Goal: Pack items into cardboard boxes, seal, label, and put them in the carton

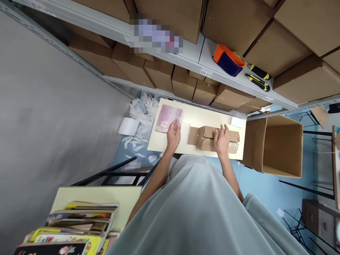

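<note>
My left hand (pixel 173 137) is at the right edge of a pink-purple book (pixel 167 118), which lies flat on the cream table (pixel 154 144). Its fingers are curled together, and what is between them, if anything, is too small to make out. With its fingers spread, my right hand (pixel 222 141) rests on top of a small cardboard box (pixel 208 139). The box lies lengthwise on the table, and a flap sticks out from its left end. Clear tape shines near the right end of the box.
Shelves above the table hold brown boxes (pixel 186 79), an orange-and-blue tape dispenser (pixel 228 60) and two yellow-black box cutters (pixel 257 82). A large open carton (pixel 283 147) stands at right. Paper scraps (pixel 143 109) lie at left, and stacked books (pixel 79 223) at lower left.
</note>
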Motion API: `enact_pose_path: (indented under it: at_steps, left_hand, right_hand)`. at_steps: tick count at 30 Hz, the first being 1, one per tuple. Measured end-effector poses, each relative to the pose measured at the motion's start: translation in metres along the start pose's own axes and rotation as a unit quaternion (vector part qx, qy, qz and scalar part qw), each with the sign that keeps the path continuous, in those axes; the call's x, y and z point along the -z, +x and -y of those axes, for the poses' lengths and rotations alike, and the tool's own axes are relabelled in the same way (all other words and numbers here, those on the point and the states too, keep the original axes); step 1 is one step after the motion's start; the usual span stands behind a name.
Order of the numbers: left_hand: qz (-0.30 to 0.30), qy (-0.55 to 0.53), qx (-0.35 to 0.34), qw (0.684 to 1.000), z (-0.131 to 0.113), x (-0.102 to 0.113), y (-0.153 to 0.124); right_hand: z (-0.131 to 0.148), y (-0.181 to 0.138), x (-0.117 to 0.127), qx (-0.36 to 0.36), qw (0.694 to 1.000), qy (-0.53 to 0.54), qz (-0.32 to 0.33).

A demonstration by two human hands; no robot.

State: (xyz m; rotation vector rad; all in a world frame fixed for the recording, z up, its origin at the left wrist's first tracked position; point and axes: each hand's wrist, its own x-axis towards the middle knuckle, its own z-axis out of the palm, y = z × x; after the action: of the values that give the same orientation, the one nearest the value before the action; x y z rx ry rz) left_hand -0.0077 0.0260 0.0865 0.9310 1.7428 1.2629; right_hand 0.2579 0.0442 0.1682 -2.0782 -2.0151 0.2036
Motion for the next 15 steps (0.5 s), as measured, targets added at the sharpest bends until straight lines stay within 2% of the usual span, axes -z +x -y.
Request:
enact_pose_path:
  at_steps: [4,7,10,15]
  left_hand:
    - [-0.010,-0.025,0.021,0.999,-0.001,0.017,0.023]
    - [-0.016,-0.040,0.000,0.999,-0.015,0.016,0.041]
    - [0.003,-0.071,-0.034,0.997,-0.043,0.004,0.057]
    - [0.071,-0.127,-0.096,0.985,-0.100,-0.022,0.071]
  right_hand:
    - [0.031,0.001,0.003,0.010,1.000,0.008,0.003]
    - [0.045,0.009,0.013,0.018,1.000,0.005,-0.023]
    - [0.053,0.023,0.031,0.016,0.997,-0.006,-0.070]
    - [0.061,0.039,0.067,-0.002,0.989,-0.020,-0.144]
